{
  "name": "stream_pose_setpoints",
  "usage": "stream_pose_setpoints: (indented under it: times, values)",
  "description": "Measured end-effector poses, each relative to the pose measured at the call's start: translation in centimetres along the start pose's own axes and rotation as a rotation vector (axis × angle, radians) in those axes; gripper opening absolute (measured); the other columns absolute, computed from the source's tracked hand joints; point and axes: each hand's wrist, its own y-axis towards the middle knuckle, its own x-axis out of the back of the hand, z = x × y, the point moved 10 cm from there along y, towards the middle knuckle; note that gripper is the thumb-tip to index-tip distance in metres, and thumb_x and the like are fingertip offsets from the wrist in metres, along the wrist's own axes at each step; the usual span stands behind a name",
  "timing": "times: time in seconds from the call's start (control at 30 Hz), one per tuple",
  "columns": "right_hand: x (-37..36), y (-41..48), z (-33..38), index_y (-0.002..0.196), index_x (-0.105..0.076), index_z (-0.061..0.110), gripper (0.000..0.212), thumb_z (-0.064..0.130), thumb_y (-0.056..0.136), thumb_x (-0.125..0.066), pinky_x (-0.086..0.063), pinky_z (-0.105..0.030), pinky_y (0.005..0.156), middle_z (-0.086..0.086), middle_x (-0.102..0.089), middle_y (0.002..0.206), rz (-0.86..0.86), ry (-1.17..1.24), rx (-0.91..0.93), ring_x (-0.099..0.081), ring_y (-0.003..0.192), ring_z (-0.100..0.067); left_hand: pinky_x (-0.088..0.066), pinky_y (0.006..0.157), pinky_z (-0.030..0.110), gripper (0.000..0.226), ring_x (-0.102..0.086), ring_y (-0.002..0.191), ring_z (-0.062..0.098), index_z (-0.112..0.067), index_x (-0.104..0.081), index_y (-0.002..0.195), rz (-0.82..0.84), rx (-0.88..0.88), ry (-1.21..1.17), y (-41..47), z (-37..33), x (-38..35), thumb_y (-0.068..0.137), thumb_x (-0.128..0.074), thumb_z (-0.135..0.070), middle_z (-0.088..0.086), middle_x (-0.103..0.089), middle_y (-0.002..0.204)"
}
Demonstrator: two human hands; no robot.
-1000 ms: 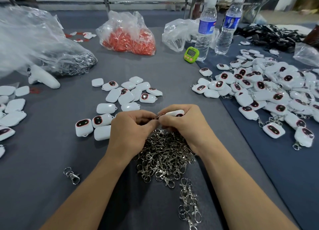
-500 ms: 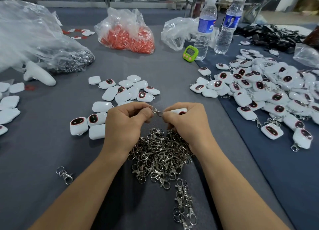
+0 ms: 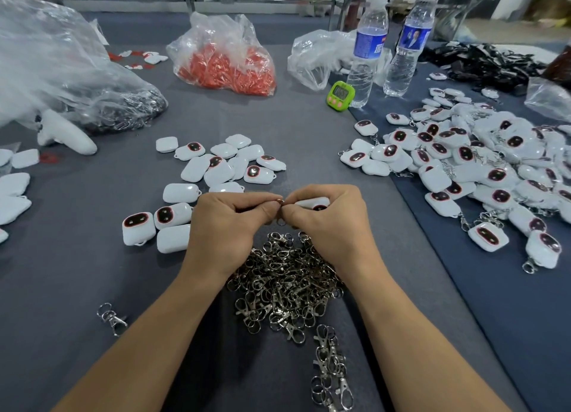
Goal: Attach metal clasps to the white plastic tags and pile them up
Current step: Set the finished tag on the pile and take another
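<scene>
Head view: the white tag [image 3: 312, 202] sits in my right hand [image 3: 329, 223], fingers curled round it, long axis running left to right. Its inner end, hidden by my thumb, points toward my left hand [image 3: 227, 226], whose fingers pinch a metal clasp [image 3: 279, 202] by its ring, touching that end. Threading, I judge, turns on this end-to-ring alignment. Loose clasps [image 3: 284, 285] heap just below my wrists on the tabletop [image 3: 309, 139]. Bare tags [image 3: 216, 167] lie beyond to the left, finished tags [image 3: 479, 164] to the right.

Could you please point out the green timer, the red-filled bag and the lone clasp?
green timer [image 3: 341, 92], head view, display face.
red-filled bag [image 3: 228, 71], head view, bulging middle.
lone clasp [image 3: 116, 322], head view, hook body.
</scene>
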Motion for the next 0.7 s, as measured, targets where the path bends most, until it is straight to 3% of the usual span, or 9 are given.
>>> stream_pose_setpoints:
  times: [0.1, 0.2, 0.33, 0.53, 0.6, 0.7]
  values:
    - [0.4, 0.0, 0.2, 0.072, -0.077, 0.041, 0.013, 0.029, 0.067, -0.075, -0.043, -0.017, 0.053, 0.012, -0.069, 0.058, -0.051, -0.06, 0.022, -0.059, 0.054, -0.001, -0.054, 0.073, 0.012, 0.022, -0.072, 0.079, -0.002, -0.035, -0.082, 0.088, -0.019, -0.088, 0.174, -0.6, -0.9, 0.1, 0.081, -0.082, -0.014, -0.021, -0.077, 0.083]
    - [0.5, 0.0, 0.3, 0.073, -0.076, 0.04, 0.015, 0.025, 0.072, -0.079, -0.039, -0.011, 0.047, 0.016, -0.067, 0.056, -0.059, -0.131, 0.042, -0.058, 0.051, -0.002, -0.053, 0.081, 0.013, 0.026, -0.07, 0.089, -0.005, -0.026, -0.082, 0.1, -0.021, -0.318, 0.35, -1.6, -3.1, -0.5, 0.082, -0.081, -0.007, -0.02, -0.076, 0.096]
    - [0.1, -0.1, 0.6, 0.072, -0.076, 0.038, 0.013, 0.025, 0.07, -0.076, -0.04, -0.012, 0.047, 0.015, -0.066, 0.054, -0.014, -0.191, 0.073, -0.06, 0.051, -0.004, -0.055, 0.081, 0.018, 0.02, -0.07, 0.088, -0.005, -0.024, -0.082, 0.097, -0.049, -0.437, 0.418, -2.0, -4.0, -0.2, 0.082, -0.078, -0.01, -0.017, -0.077, 0.095]
    - [-0.3, -0.2, 0.7, 0.07, -0.077, 0.032, 0.007, 0.025, 0.07, -0.076, -0.041, -0.015, 0.05, 0.016, -0.066, 0.054, 0.001, -0.182, 0.088, -0.06, 0.052, -0.004, -0.052, 0.06, 0.018, 0.02, -0.068, 0.065, 0.0, -0.044, -0.074, 0.089, -0.077, -0.23, 0.369, -1.3, -2.7, 0.5, 0.077, -0.075, -0.028, -0.029, -0.071, 0.075]
    - [-0.4, -0.2, 0.7, 0.072, -0.078, 0.031, 0.009, 0.022, 0.073, -0.079, -0.044, -0.018, 0.052, 0.016, -0.068, 0.057, 0.013, -0.169, 0.089, -0.062, 0.054, -0.004, -0.055, 0.061, 0.018, 0.02, -0.07, 0.063, -0.001, -0.039, -0.078, 0.077, -0.059, -0.155, 0.296, -0.9, -1.7, 0.8, 0.077, -0.08, -0.02, -0.025, -0.072, 0.069]
    - [-0.6, -0.3, 0.9, 0.076, -0.077, 0.038, 0.013, 0.026, 0.071, -0.074, -0.048, -0.023, 0.051, 0.012, -0.069, 0.058, 0.028, -0.136, 0.089, -0.062, 0.053, -0.005, -0.059, 0.068, 0.019, 0.026, -0.074, 0.069, 0.002, -0.033, -0.079, 0.081, -0.034, -0.031, 0.165, -0.4, -0.3, 1.0, 0.076, -0.086, -0.009, -0.016, -0.076, 0.073]
